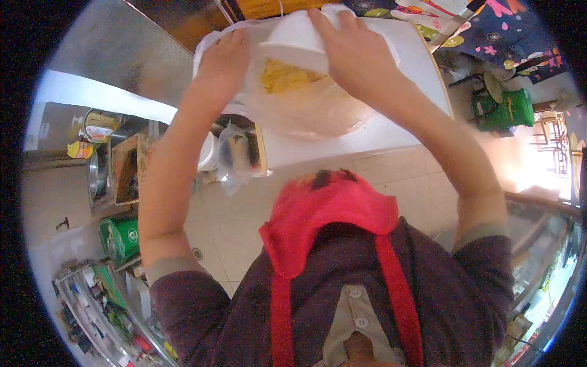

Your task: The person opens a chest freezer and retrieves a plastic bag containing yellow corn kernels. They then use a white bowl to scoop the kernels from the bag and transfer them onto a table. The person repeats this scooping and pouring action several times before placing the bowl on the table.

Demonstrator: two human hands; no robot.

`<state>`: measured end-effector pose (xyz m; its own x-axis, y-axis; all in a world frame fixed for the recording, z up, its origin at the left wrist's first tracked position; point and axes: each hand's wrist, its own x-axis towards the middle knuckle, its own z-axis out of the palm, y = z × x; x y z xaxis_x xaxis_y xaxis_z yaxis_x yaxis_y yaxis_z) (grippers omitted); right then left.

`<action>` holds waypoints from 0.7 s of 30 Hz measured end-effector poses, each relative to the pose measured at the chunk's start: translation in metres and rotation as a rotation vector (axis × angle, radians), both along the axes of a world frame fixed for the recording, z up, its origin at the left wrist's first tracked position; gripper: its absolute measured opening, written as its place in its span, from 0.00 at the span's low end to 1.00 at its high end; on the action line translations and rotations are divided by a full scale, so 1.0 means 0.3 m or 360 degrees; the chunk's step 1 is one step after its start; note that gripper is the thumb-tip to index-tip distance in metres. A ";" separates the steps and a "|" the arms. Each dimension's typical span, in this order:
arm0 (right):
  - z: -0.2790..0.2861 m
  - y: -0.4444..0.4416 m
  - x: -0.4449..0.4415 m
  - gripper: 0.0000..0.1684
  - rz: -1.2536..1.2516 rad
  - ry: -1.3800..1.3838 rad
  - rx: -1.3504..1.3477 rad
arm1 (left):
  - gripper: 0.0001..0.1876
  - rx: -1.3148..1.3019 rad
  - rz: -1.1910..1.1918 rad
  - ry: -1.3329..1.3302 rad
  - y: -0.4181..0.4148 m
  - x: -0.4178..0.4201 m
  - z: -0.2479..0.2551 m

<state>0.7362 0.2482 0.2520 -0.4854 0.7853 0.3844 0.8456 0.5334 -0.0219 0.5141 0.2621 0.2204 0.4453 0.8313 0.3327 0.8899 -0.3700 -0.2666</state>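
Note:
A translucent plastic bag point(312, 117) lies on the white tabletop point(298, 152) before me, with a yellow-brown crumbly substance point(289, 77) inside or behind its film. My left hand point(224, 57) grips the bag's side at the left. In my right hand point(355, 50) is a white bowl-like container point(293, 34), tipped on its side with its rim towards me at the bag's mouth. The fingers of that hand spread over the container's outer wall. How much the container holds is hidden.
Below the table's left edge are a white bucket point(207, 151) and a clear bag point(234, 156). A cardboard box point(124, 169) stands further left. Dark patterned cloth point(500, 34) and a green bin point(504, 110) are at right. A red apron point(337, 202) hangs from my neck.

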 end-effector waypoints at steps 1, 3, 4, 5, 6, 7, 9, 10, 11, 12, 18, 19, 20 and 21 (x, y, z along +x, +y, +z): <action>0.004 0.013 -0.019 0.35 0.0026 -0.0020 -0.0013 | 0.17 0.0012 0.0012 -0.0215 -0.005 0.015 -0.002; -0.001 0.085 -0.045 0.34 0.0079 -0.0062 -0.0035 | 0.14 0.0150 -0.0238 -0.0187 -0.013 0.007 -0.001; -0.054 0.132 -0.053 0.34 0.0111 -0.0045 0.0504 | 0.13 0.0223 -0.0372 -0.0178 -0.012 0.011 0.001; -0.090 0.166 -0.042 0.34 0.0111 -0.0066 0.0493 | 0.14 0.0166 -0.0336 -0.0162 -0.016 0.017 0.008; -0.097 0.180 -0.052 0.34 0.0125 -0.0083 0.0479 | 0.15 0.0104 -0.0285 -0.0145 -0.028 0.016 0.013; -0.106 0.192 -0.061 0.35 0.0139 -0.0101 0.0465 | 0.16 0.0044 -0.0235 -0.0128 -0.034 0.017 0.013; -0.174 0.217 -0.045 0.32 0.0091 -0.0074 0.0704 | 0.16 -0.0064 -0.0156 -0.0376 -0.013 0.055 -0.004; -0.202 0.229 -0.044 0.30 0.0081 -0.0054 0.0828 | 0.16 -0.0113 -0.0106 -0.0498 -0.004 0.066 -0.009; -0.216 0.243 -0.048 0.32 0.0057 -0.0006 0.0725 | 0.16 -0.0039 -0.0153 -0.0450 0.012 0.068 -0.017; -0.232 0.251 -0.056 0.34 0.0034 0.0049 0.0607 | 0.16 0.0020 -0.0194 -0.0394 0.025 0.064 -0.025; -0.263 0.152 -0.052 0.38 -0.0046 0.0004 0.0101 | 0.11 0.0168 -0.0043 -0.0357 0.026 0.014 -0.004; -0.259 0.132 -0.053 0.38 -0.0057 -0.0022 0.0056 | 0.10 0.0233 -0.0079 -0.0403 0.015 0.000 -0.006; -0.278 0.145 -0.058 0.38 -0.0079 0.0016 0.0048 | 0.10 0.0149 -0.0069 -0.0424 -0.007 0.001 -0.007; -0.301 0.182 -0.054 0.39 -0.0135 0.0051 0.0055 | 0.10 0.0077 -0.0095 -0.0449 -0.024 0.031 0.019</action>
